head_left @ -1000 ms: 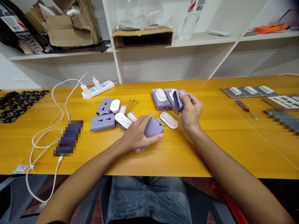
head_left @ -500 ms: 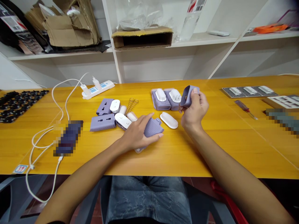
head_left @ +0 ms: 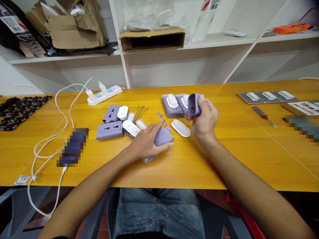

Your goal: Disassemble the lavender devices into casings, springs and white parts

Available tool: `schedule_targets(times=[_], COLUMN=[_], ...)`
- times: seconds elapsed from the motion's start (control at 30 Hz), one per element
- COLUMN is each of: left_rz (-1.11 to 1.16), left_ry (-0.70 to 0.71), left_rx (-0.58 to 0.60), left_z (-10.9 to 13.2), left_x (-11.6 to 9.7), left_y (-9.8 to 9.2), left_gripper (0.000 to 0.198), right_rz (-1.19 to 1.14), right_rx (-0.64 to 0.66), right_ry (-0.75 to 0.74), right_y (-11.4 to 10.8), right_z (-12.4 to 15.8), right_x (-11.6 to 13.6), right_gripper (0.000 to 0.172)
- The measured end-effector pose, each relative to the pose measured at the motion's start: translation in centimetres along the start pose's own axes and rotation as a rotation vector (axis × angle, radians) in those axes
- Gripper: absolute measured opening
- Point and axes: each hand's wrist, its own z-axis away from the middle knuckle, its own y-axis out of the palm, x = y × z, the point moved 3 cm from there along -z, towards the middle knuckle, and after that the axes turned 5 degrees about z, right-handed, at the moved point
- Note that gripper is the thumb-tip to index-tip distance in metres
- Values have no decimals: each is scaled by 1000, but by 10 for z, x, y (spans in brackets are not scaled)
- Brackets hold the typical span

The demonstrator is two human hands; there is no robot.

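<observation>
from the head camera, the right hand (head_left: pixel 205 121) has come back leftward since the earlier frame and now sits just beside two assembled lilac units (head_left: pixel 171 106) near the middle of the desk (head_left: pixel 199 166). its fingers (head_left: pixel 202 100) curl narrowly round a hollow lilac shell (head_left: pixel 193 105), held up off the desk with the open end turned toward the person. the left hand (head_left: pixel 147 141) lies over a ribbed lilac housing (head_left: pixel 163 137), gripping it against the desk, and has shifted little. a thin lilac clip with fine wire (head_left: pixel 161 118) now shows just past the left fingertips, and i cannot tell whether they touch it. a white oval cap (head_left: pixel 180 128) lies between the hands, untouched. left of them are coil springs (head_left: pixel 140 113), two lilac socket covers (head_left: pixel 109 130) and a white power strip (head_left: pixel 103 94) near the far edge. a red-handled screwdriver (head_left: pixel 264 117) lies toward the right end.
</observation>
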Motion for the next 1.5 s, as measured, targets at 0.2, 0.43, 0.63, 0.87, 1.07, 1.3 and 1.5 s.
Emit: schedule_targets(times=[0.2,0.43,0.63,0.87,1.07,1.3,1.5], left_rz=[-13,-27,-17,40,63,52,89], left_ry=[2,129,271,371,343,337,321], left_rx=[45,-12,-207,-440,-575,-623,-613], left_z=[0,2,3,1,2,-1,0], left_x=[-2,1,3,1,2,-1,-2], left_y=[-1,1,0,-12,-18,-22,-24], left_gripper=[81,73,71,43,27,26,23], right_rz=[-80,-3,-58,-125,-124,-129,-111], right_rx=[48,185,178,184,229,280,290], right_ry=[69,160,112,61,44,-34,-28], right_y=[3,12,12,12,13,12,12], right_z=[2,13,9,8,13,11,12], right_x=[7,8,1,-2,1,2,4], right_gripper=[43,42,46,38,34,36,35])
